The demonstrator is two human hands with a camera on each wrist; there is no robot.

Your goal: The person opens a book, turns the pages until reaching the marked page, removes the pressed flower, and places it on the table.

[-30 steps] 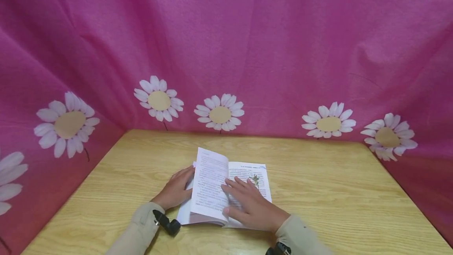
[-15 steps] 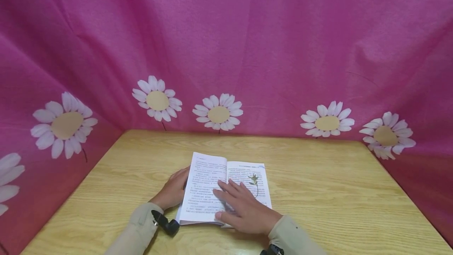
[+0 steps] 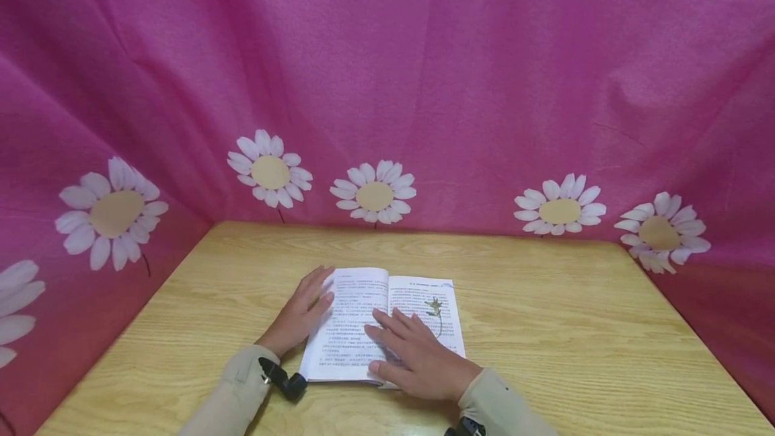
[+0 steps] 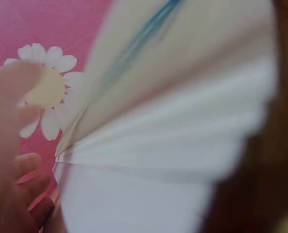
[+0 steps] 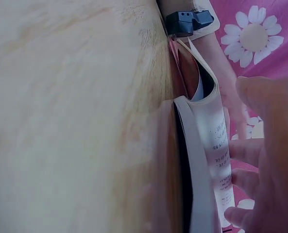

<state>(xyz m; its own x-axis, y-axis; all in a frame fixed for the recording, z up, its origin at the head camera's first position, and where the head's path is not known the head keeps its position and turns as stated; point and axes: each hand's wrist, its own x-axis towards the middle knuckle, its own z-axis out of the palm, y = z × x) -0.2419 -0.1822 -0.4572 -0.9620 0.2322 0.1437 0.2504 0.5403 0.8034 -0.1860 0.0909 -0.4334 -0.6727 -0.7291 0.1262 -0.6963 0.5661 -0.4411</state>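
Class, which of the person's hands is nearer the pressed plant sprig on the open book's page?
Right. The right hand lies just below-left of the sprig; the left hand rests across the book, on its far edge.

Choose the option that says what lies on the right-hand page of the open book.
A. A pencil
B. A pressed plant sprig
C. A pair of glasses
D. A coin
B: in the head view a small dried sprig lies flat on the right-hand page of the open book, just beyond the right hand.

Nothing readable here, honestly

The open book (image 3: 387, 318) has printed lines on both pages, but they're way too small and blurry to make out any words.
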